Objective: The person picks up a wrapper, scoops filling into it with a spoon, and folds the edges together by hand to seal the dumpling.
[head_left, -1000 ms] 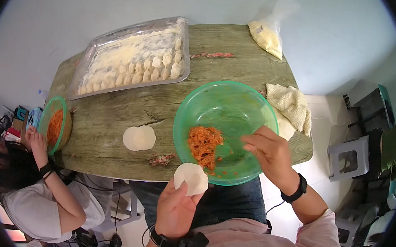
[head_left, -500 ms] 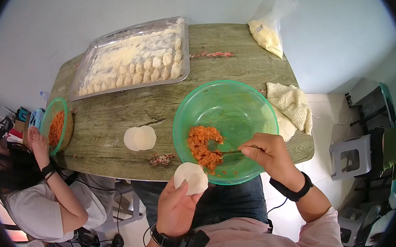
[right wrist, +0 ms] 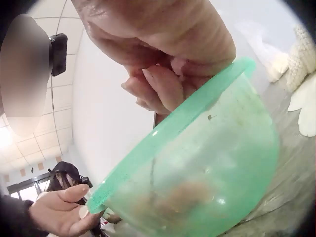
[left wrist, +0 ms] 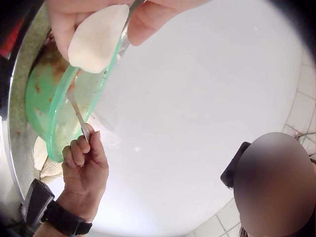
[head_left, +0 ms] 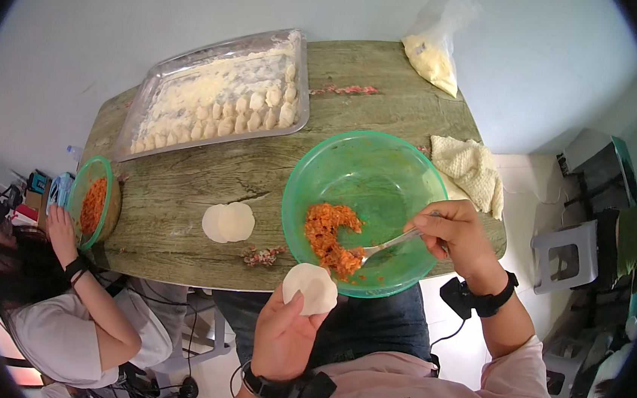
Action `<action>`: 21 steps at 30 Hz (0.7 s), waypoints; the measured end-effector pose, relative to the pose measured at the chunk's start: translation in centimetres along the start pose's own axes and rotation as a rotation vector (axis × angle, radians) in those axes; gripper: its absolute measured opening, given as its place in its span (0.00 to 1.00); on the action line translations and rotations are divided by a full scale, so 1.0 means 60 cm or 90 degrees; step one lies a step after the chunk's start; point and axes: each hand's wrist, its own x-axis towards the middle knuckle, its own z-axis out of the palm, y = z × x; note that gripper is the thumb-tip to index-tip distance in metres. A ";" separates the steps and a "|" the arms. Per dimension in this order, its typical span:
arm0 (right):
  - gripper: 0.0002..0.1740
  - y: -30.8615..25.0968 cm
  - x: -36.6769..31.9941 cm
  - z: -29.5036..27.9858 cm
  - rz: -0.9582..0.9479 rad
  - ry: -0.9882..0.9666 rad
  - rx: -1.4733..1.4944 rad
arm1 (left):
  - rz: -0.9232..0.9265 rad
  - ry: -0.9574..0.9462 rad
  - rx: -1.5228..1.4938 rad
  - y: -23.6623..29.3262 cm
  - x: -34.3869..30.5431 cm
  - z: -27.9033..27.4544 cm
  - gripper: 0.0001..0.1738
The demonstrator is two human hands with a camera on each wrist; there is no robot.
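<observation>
My left hand holds a round white dumpling wrapper over the near rim of the green bowl, thumb on top of it. In the left wrist view the wrapper bends between the fingers. My right hand grips a metal spoon by its handle above the bowl's right side. The spoon's head meets the orange minced filling heaped at the bowl's left. In the right wrist view, curled fingers hang over the bowl's rim and the spoon is mostly hidden.
Left of the bowl lie overlapping wrappers. A floured metal tray with rows of dumplings stands at the back. Another person's hand is by a second bowl. A cloth and a bag of yellowish powder are at right.
My right hand has lowered the spoon into the filling, then tilted it so that its handle and head show plainly. The left hand and wrapper have stayed nearly still.
</observation>
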 end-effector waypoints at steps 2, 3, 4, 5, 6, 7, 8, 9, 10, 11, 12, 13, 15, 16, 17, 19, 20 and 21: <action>0.11 -0.001 -0.003 -0.005 0.000 0.011 0.029 | -0.008 -0.010 -0.003 0.003 -0.003 0.001 0.23; 0.12 -0.003 -0.006 -0.006 0.000 0.023 0.058 | -0.011 -0.024 -0.002 0.004 -0.004 0.003 0.23; 0.12 -0.006 -0.010 -0.007 -0.001 0.022 0.056 | -0.014 -0.038 -0.002 0.005 -0.005 0.006 0.23; 0.12 -0.009 -0.016 -0.008 -0.019 0.038 0.075 | -0.012 -0.038 -0.003 0.007 -0.005 0.011 0.23; 0.12 -0.013 -0.023 -0.007 -0.037 0.054 0.094 | -0.010 -0.052 0.008 0.009 -0.004 0.017 0.23; 0.12 -0.015 -0.033 -0.003 -0.038 0.051 0.092 | -0.007 -0.066 0.020 0.010 -0.002 0.022 0.24; 0.12 -0.017 -0.045 0.004 -0.084 0.066 0.083 | -0.003 -0.065 0.018 0.009 0.002 0.024 0.24; 0.12 -0.018 -0.058 0.009 -0.131 0.081 0.076 | -0.007 -0.074 0.005 0.006 0.006 0.026 0.25; 0.15 -0.018 -0.069 0.009 -0.173 0.058 0.024 | -0.012 -0.083 -0.007 0.004 0.010 0.030 0.26; 0.15 -0.011 -0.079 0.012 -0.174 0.057 0.023 | -0.011 -0.083 -0.009 0.002 0.013 0.034 0.26; 0.16 -0.003 -0.088 0.016 -0.248 0.068 -0.041 | -0.020 -0.098 -0.029 0.002 0.015 0.039 0.29; 0.18 0.002 -0.095 0.018 -0.322 0.079 -0.104 | -0.029 -0.112 -0.049 0.001 0.018 0.043 0.31; 0.15 0.009 -0.105 0.011 -0.378 0.039 -0.209 | -0.044 -0.118 -0.065 0.005 0.019 0.057 0.33; 0.13 0.013 -0.112 0.016 -0.426 0.038 -0.281 | -0.060 -0.123 -0.078 0.007 0.018 0.063 0.36; 0.12 0.016 -0.118 0.020 -0.474 0.037 -0.353 | -0.059 -0.122 -0.079 0.009 0.018 0.066 0.36; 0.17 0.032 -0.116 0.021 -0.517 0.005 -0.403 | -0.073 -0.147 -0.099 0.012 0.018 0.071 0.39; 0.19 0.041 -0.115 0.026 -0.589 0.000 -0.463 | -0.072 -0.146 -0.099 0.014 0.017 0.073 0.39; 0.22 0.045 -0.114 0.029 -0.661 -0.004 -0.523 | -0.081 -0.131 -0.120 0.017 0.016 0.076 0.40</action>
